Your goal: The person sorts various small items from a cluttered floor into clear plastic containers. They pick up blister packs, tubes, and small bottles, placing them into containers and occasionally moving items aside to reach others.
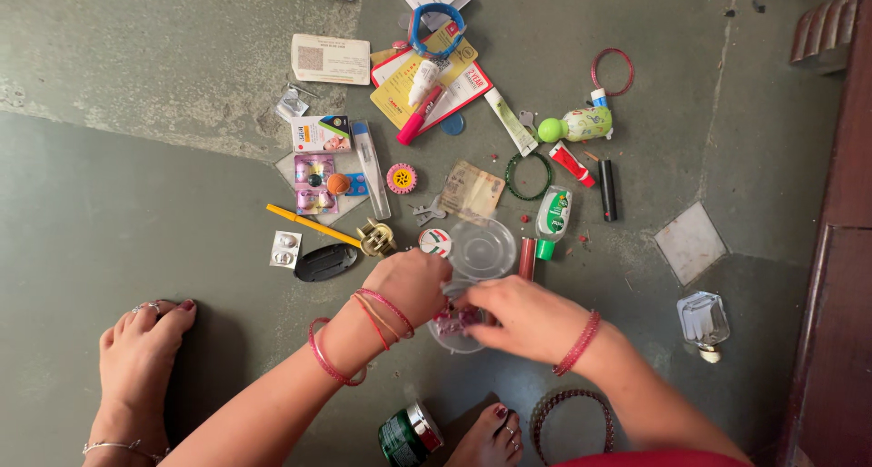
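Both hands meet over a small clear round plastic container [451, 325] on the grey floor, which holds small pink and red bits. My left hand [411, 283], with red bangles on the wrist, rests at the container's left rim with fingers curled. My right hand [524, 317], wearing a red bangle, reaches in from the right with fingertips pinched over the contents. What the fingers pinch is hidden. A clear round lid [482, 247] lies just beyond the container.
Scattered beyond the hands: yellow pencil [311, 224], black oval case [326, 262], pill strips [285, 249], cards [331, 59], red marker [418, 116], green bangle [529, 176], small bottles [553, 214], banknote [471, 191]. A green can [409, 435] and my feet [136, 358] lie near. Wooden furniture [840, 231] stands right.
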